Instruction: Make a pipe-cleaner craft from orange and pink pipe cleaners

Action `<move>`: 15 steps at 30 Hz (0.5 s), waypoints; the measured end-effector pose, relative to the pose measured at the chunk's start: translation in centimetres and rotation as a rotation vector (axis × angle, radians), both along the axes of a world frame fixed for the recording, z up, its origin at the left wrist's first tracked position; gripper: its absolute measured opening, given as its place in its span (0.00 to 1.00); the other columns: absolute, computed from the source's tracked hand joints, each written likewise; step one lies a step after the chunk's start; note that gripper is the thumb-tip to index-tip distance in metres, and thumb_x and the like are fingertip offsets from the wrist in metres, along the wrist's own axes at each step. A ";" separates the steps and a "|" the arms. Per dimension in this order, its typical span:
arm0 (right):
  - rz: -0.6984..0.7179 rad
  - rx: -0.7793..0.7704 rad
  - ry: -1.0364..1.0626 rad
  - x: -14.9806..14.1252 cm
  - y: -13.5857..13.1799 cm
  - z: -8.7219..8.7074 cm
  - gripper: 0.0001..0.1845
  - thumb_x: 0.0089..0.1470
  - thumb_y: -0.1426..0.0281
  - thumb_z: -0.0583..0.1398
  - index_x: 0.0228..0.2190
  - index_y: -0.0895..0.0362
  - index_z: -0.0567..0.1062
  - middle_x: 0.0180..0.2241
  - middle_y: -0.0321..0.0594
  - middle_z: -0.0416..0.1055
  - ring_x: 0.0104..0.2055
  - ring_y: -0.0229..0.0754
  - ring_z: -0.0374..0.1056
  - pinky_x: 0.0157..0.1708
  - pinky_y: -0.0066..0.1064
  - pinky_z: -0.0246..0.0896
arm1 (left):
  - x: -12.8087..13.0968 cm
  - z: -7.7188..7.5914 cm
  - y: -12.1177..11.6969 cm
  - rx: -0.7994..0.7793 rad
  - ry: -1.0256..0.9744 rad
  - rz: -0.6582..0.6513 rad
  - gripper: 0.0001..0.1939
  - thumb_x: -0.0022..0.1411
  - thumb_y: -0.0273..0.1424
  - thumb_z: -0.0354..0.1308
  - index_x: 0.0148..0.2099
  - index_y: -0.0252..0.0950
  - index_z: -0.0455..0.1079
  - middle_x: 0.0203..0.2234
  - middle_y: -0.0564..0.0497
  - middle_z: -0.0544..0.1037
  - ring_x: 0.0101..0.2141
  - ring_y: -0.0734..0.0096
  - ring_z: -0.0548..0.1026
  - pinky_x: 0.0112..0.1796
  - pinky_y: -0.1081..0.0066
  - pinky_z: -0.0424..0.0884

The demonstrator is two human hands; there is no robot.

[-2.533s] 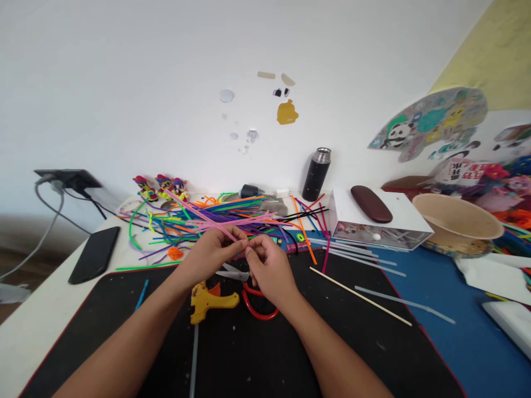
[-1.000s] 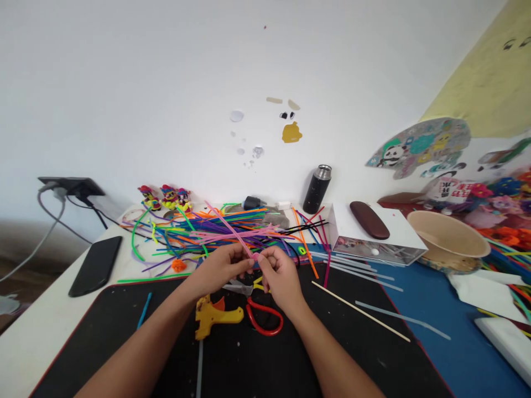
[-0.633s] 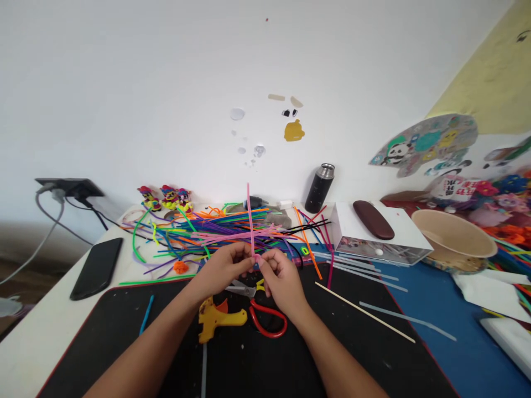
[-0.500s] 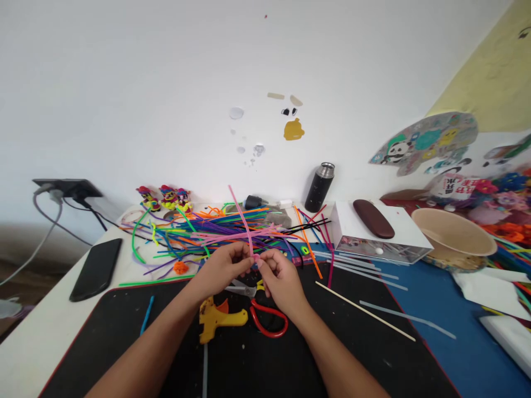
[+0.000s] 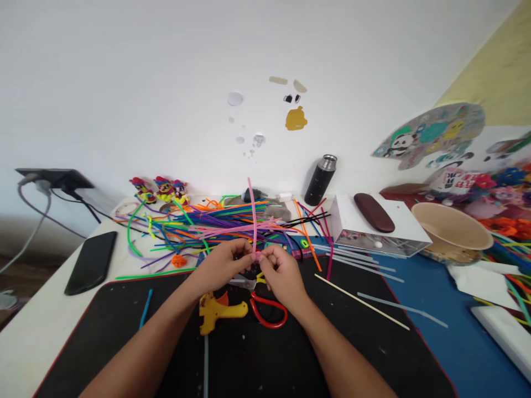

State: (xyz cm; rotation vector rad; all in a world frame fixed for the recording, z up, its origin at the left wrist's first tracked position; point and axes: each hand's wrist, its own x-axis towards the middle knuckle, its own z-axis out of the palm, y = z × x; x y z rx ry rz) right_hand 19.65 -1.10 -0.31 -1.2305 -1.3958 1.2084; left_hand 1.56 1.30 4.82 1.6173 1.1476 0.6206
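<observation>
My left hand (image 5: 219,265) and my right hand (image 5: 282,273) meet above the black mat (image 5: 124,331), both pinching the lower end of a pink pipe cleaner (image 5: 252,215). Its free length stands nearly upright from my fingertips. A small pink coil shows between the fingers. Right behind the hands lies a big heap of coloured pipe cleaners (image 5: 207,224). Below the hands on the mat are red-handled scissors (image 5: 265,312) and a yellow glue gun (image 5: 218,310).
A black phone (image 5: 91,262) lies at the left. A black flask (image 5: 319,179), a white box (image 5: 398,232) with a dark case (image 5: 373,213) on it, a tan bowl (image 5: 454,229), a wooden stick (image 5: 360,301) and clear glue sticks (image 5: 398,309) are to the right.
The pink pipe cleaner's free end has swung round over the hands, from leaning left to nearly upright, as the fingers wind its lower end. Both hands stay in place.
</observation>
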 end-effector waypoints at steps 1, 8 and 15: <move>-0.002 0.006 -0.008 0.0 0.0 -0.1 0.11 0.63 0.60 0.61 0.31 0.52 0.70 0.15 0.24 0.56 0.14 0.34 0.55 0.17 0.26 0.47 | 0.0 0.0 0.0 0.001 0.005 -0.001 0.13 0.64 0.42 0.58 0.35 0.37 0.70 0.24 0.55 0.72 0.27 0.69 0.70 0.29 0.71 0.63; -0.009 0.002 -0.016 -0.1 0.1 -0.7 0.11 0.63 0.62 0.61 0.30 0.52 0.70 0.15 0.23 0.57 0.15 0.34 0.55 0.17 0.26 0.47 | 0.6 -0.7 -0.3 0.117 0.091 0.063 0.13 0.65 0.41 0.58 0.33 0.37 0.69 0.24 0.56 0.70 0.27 0.71 0.64 0.29 0.71 0.59; 0.062 -0.068 0.168 -0.2 0.2 -0.3 0.14 0.64 0.55 0.61 0.36 0.53 0.72 0.17 0.24 0.64 0.13 0.33 0.57 0.14 0.24 0.49 | 0.5 -0.5 -0.3 0.102 0.080 0.093 0.13 0.64 0.42 0.57 0.33 0.38 0.68 0.23 0.57 0.68 0.26 0.71 0.63 0.29 0.71 0.59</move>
